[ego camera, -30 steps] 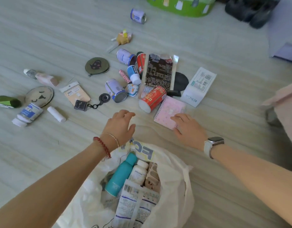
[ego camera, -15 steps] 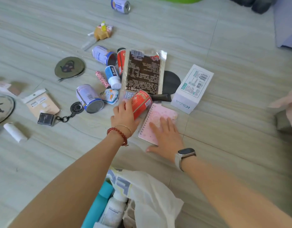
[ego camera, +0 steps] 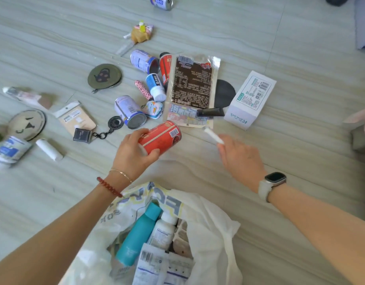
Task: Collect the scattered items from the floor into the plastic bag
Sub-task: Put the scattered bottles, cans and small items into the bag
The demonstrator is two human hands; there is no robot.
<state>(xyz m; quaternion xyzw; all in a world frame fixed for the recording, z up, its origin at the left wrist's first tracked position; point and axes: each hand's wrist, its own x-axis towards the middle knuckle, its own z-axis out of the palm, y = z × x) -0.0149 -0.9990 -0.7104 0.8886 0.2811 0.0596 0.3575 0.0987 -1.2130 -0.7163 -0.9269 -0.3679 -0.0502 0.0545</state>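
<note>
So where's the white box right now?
The white box lies on the floor at right of the pile, beside the black tube and brown packet.

Bright, even daylight, soft faint shadows; things left of the red can point(ego camera: 161, 138) smear with motion blur, edges bend

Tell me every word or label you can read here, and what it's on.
"FC": large blue letters on the plastic bag, partly creased.
White box: a brand word on its near side, upside down, not legible.
Dark packet: dense print, too small to read.
Red can: label too blurred to read.
</note>
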